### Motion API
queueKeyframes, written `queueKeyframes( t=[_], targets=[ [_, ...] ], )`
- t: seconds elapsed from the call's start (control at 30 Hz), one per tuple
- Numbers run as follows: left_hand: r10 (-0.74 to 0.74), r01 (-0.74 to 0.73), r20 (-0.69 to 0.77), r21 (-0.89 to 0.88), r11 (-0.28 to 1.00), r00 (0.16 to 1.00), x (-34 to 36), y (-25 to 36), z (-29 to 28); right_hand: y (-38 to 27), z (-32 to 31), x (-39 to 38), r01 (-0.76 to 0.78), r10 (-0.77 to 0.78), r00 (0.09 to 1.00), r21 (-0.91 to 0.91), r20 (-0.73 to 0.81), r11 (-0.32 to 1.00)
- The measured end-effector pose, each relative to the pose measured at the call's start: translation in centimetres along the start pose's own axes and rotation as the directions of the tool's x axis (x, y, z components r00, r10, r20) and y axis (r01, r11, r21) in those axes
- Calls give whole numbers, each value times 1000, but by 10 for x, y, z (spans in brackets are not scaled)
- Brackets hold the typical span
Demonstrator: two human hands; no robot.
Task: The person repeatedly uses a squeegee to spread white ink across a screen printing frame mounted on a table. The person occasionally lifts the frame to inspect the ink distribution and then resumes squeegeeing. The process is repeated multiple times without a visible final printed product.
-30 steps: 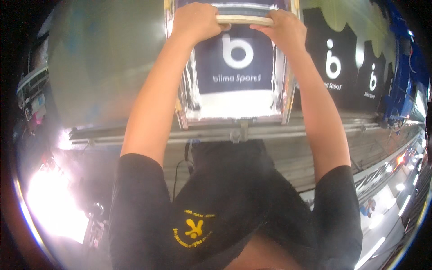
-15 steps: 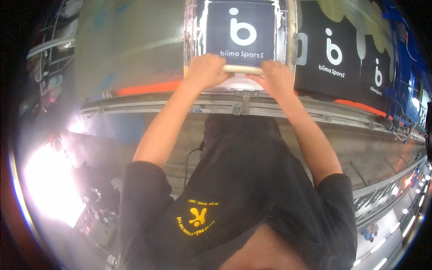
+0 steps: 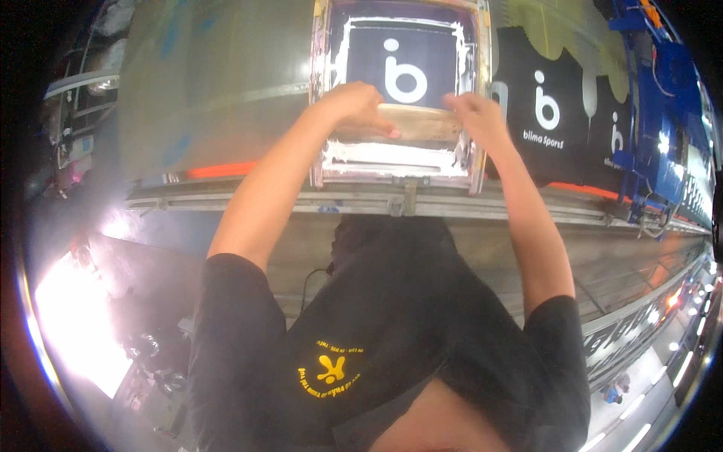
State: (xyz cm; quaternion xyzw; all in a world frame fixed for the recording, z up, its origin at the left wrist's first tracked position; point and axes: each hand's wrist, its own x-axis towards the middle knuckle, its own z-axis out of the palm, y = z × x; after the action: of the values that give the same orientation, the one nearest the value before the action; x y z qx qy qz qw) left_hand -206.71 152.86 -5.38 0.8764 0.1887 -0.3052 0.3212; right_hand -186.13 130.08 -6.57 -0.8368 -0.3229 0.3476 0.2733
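Note:
A wooden squeegee (image 3: 425,123) stands across the inside of a screen-printing frame (image 3: 317,143), its broad face showing. My left hand (image 3: 352,108) is closed on the squeegee's left end, thumb along its near face. At the right end my right hand (image 3: 480,119) is closed on it, its fingertips slightly blurred. White ink (image 3: 399,157) lies in a thick band on the near side of the squeegee and along the frame's inner edges. Beyond the squeegee, a dark mesh panel (image 3: 365,64) shows a white rounded mark.
Black fabric pieces (image 3: 520,83) with white marks lie to the right on the long table. A metal rail (image 3: 279,202) runs along its near edge. Farther right is blue machinery (image 3: 651,113). A greenish-grey table surface (image 3: 203,98) extends left, with an orange strip (image 3: 222,170).
The squeegee has tipped so that its broad face shows, and both hands have turned with it. The frame's near end and its white ink have come into fuller view.

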Motion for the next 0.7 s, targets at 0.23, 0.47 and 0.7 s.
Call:
queueKeyframes(
  t=[0.23, 0.47, 0.7],
  targets=[
    [185, -103, -444, 202, 974, 877, 54, -25, -96, 58, -21, 49, -136, 300, 812, 337, -500, 931],
    [235, -127, -501, 239, 963, 833, 107, -55, -131, 26, -32, 44, -230, 443, 869, 612, -221, 756],
    [197, -149, -516, 133, 980, 834, 94, -48, -126, -17, -41, 33, -204, 430, 864, 597, -263, 776]
  ],
)
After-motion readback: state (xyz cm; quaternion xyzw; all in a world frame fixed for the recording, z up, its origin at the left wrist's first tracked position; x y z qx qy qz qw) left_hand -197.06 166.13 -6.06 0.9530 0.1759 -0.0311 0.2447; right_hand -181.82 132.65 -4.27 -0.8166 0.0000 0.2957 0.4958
